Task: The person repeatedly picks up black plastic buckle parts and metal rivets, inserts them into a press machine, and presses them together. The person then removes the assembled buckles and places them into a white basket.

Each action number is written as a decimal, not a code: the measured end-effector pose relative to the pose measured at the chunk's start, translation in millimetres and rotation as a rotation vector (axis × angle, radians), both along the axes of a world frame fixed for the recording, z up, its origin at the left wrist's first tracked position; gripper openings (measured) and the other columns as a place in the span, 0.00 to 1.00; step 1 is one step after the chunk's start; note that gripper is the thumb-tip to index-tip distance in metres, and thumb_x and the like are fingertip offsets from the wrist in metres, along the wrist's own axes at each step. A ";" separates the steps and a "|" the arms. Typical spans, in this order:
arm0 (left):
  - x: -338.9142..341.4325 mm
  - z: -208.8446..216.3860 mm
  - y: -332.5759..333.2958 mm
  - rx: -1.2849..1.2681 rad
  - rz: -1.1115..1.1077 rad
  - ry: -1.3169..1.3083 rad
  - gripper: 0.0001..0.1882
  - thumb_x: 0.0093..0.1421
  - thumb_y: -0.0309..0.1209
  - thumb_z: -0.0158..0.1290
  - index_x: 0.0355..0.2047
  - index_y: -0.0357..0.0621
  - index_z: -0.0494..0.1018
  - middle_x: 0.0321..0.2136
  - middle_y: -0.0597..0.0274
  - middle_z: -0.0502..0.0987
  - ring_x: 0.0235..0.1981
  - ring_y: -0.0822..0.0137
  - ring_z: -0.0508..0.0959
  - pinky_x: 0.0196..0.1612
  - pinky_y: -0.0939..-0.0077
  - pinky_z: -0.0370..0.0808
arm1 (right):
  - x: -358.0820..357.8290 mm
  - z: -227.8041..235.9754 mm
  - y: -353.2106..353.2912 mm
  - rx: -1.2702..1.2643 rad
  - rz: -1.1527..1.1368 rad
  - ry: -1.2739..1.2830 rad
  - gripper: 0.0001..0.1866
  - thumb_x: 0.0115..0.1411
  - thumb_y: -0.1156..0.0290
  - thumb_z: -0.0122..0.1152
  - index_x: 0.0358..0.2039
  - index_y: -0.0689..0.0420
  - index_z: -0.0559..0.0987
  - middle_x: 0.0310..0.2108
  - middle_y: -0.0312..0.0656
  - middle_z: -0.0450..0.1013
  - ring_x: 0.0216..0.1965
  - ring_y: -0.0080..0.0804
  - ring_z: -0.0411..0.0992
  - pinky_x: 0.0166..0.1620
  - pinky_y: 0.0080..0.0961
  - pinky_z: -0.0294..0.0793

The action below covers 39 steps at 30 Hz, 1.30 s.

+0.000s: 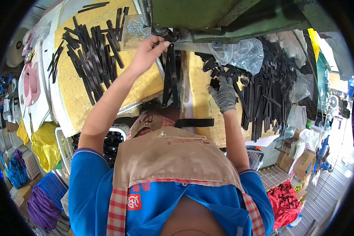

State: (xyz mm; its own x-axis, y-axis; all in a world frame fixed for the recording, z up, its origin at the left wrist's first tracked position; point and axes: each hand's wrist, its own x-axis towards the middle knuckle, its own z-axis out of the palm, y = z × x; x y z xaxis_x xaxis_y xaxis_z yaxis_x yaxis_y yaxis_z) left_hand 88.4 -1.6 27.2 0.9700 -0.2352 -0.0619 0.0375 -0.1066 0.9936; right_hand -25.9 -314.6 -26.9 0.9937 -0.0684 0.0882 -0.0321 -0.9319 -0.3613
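Observation:
My bare left hand reaches up to the machine head, thumb and fingertips pinched together. What lies between them is too small to make out. Just beside the fingertips are the upper ends of two long black metal strips, which hang toward me and spread slightly apart. On the right, my right hand, in a grey knit glove, closes on a small black metal piece. It is at the edge of a pile of black metal brackets. Long black strips lie heaped to its right.
The green machine body overhangs the far side. More black strips lie on the yellow board at left, near a clear tray of small silvery parts. A plastic bag covers some brackets. A single black strip lies near my apron.

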 end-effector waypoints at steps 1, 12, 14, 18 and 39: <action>-3.1 -3.5 -6.3 -0.016 0.015 -0.055 0.11 0.64 0.33 0.55 0.33 0.37 0.72 0.25 0.68 0.74 0.29 0.78 0.68 0.33 0.81 0.67 | 3.8 0.2 -1.0 0.009 0.023 0.008 0.27 0.46 0.62 0.75 0.44 0.59 0.75 0.35 0.51 0.73 0.41 0.51 0.72 0.45 0.41 0.74; -11.6 -9.9 -25.4 0.166 0.169 -0.501 0.11 0.62 0.31 0.57 0.34 0.33 0.75 0.26 0.56 0.76 0.28 0.69 0.73 0.31 0.74 0.69 | 5.5 1.8 1.3 0.313 0.057 0.027 0.11 0.53 0.73 0.70 0.32 0.62 0.75 0.24 0.42 0.75 0.24 0.28 0.74 0.30 0.27 0.72; -15.5 -13.1 -26.5 0.201 0.189 -0.558 0.11 0.62 0.31 0.57 0.34 0.32 0.76 0.27 0.53 0.75 0.27 0.66 0.74 0.31 0.72 0.70 | 9.5 3.3 7.1 0.440 0.040 0.005 0.10 0.55 0.71 0.69 0.31 0.62 0.76 0.23 0.41 0.73 0.24 0.26 0.73 0.29 0.26 0.71; -32.2 -26.6 -29.9 -0.126 0.455 -0.281 0.10 0.60 0.26 0.58 0.40 0.37 0.74 0.26 0.61 0.73 0.25 0.65 0.72 0.31 0.78 0.70 | 28.2 38.4 42.2 0.914 -0.034 0.089 0.10 0.58 0.68 0.67 0.34 0.61 0.78 0.28 0.40 0.75 0.27 0.27 0.74 0.33 0.26 0.76; -59.8 -12.0 18.9 -0.665 0.282 0.201 0.18 0.66 0.26 0.50 0.54 0.36 0.63 0.52 0.50 0.72 0.57 0.58 0.73 0.57 0.67 0.71 | 139.6 7.7 108.7 1.696 -0.082 0.496 0.12 0.67 0.59 0.53 0.38 0.54 0.77 0.27 0.37 0.74 0.25 0.27 0.71 0.31 0.33 0.78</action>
State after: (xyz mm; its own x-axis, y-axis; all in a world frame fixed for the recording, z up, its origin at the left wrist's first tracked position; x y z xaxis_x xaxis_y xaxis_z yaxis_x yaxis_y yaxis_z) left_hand 28.6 17.3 15.2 0.9840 -0.0291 -0.1755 0.1620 0.5548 0.8161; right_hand 113.7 -205.9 -19.2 0.8922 0.1973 -0.4063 -0.4512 0.4324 -0.7807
